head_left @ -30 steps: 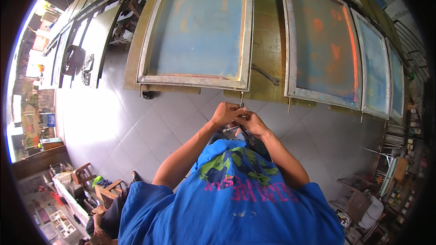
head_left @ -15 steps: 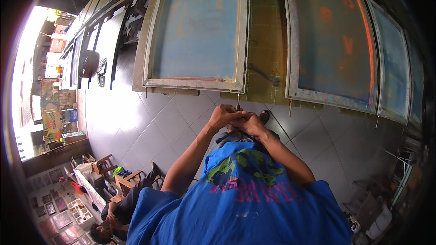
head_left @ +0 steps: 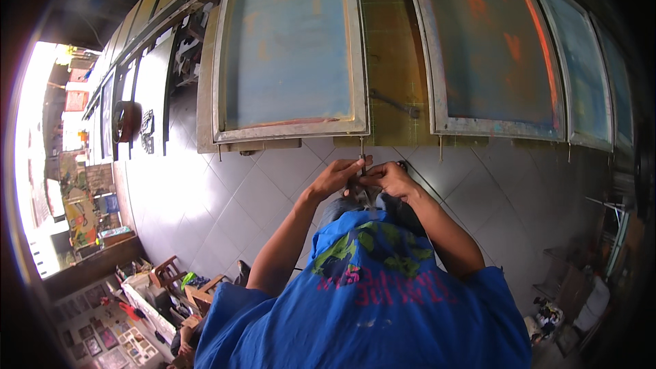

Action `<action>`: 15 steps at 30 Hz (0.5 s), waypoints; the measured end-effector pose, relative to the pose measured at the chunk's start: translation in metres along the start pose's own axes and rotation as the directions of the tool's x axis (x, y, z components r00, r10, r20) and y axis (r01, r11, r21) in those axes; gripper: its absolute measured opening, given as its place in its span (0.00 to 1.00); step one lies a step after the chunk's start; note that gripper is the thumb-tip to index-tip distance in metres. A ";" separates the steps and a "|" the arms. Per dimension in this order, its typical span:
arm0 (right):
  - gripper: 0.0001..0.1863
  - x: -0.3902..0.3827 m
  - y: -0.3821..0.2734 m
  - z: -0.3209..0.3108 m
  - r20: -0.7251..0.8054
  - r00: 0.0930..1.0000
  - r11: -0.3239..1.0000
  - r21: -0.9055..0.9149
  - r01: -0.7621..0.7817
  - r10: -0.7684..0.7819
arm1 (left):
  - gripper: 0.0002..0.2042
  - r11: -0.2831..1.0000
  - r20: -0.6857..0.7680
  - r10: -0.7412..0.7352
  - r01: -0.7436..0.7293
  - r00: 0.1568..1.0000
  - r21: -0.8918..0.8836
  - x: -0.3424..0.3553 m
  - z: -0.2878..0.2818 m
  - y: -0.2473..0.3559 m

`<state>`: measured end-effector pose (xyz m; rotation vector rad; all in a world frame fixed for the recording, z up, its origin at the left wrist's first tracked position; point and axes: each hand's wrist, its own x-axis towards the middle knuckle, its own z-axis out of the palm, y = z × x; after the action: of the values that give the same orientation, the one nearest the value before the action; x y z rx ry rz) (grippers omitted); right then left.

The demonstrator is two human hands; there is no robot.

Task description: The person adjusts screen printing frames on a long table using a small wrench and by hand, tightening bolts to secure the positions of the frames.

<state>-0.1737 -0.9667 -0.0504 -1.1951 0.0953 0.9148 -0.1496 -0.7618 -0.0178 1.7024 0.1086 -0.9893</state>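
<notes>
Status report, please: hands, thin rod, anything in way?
Left hand, right hand: both at thin rod, grip unclear. Rod at near edge of silkscreen frame. Wrench on board, clear of hands.

Open on both outer sides of the left hand (head_left: 335, 179) and right hand (head_left: 395, 181), above grey floor tiles (head_left: 273, 176). Blocked ahead by a blue-meshed frame (head_left: 290, 55) and a thin rod (head_left: 362, 147). Passable between that and the orange-streaked frame (head_left: 495, 48), above a wrench (head_left: 395, 102).

A slim, dark piece (head_left: 363, 168) is sitting in line with a thin rod (head_left: 362, 145). The rod is jutting past a grey frame (head_left: 294, 131).
</notes>
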 end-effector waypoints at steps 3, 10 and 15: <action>0.13 -0.003 -0.003 0.009 -0.104 0.995 0.998 -0.064 -0.019 0.012 | 0.23 0.999 -0.032 0.020 -0.019 0.999 0.042 0.004 0.004 0.002; 0.14 0.003 0.026 0.029 -0.141 0.990 0.992 0.127 0.027 -0.009 | 0.20 0.992 -0.155 0.118 -0.111 0.981 0.054 0.006 0.007 -0.002; 0.13 -0.008 0.014 0.030 -0.115 0.993 0.991 0.136 0.012 0.004 | 0.20 0.955 -0.016 0.289 -0.288 0.957 0.066 0.020 -0.006 -0.030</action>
<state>-0.2000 -0.9450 -0.0450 -1.1190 0.2441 0.8225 -0.1490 -0.7528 -0.0536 1.7300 -0.1537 -0.7592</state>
